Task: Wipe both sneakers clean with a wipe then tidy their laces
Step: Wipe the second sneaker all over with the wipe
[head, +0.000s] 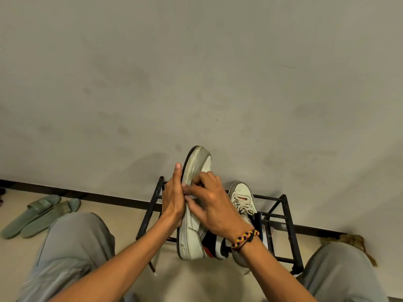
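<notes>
Seen from above, a seated person holds a white sneaker [192, 214] on its side between both hands, toe pointing away toward the wall, heel near the lap. Their left hand [173, 201] lies flat along the sole, fingers straight and pressing, supporting the shoe from the left. Their right hand [209, 199], a braided bracelet [245, 239] at the wrist, curls over the upper from the right, its fingers [197, 188] bunched against the side wall; a sliver of white between them may be the wipe, though that cannot be told for sure. The second sneaker [243, 199] sits just right of the first, on a black metal rack [283, 216], laces loose. A lace end [152, 268] dangles below the held shoe. Judging from this, the shoe could slip, since the flat left palm only braces it; a hard rub might push it off. The hanging lace could also snag the rack. Green slippers [39, 214] lie far left on the floor.
</notes>
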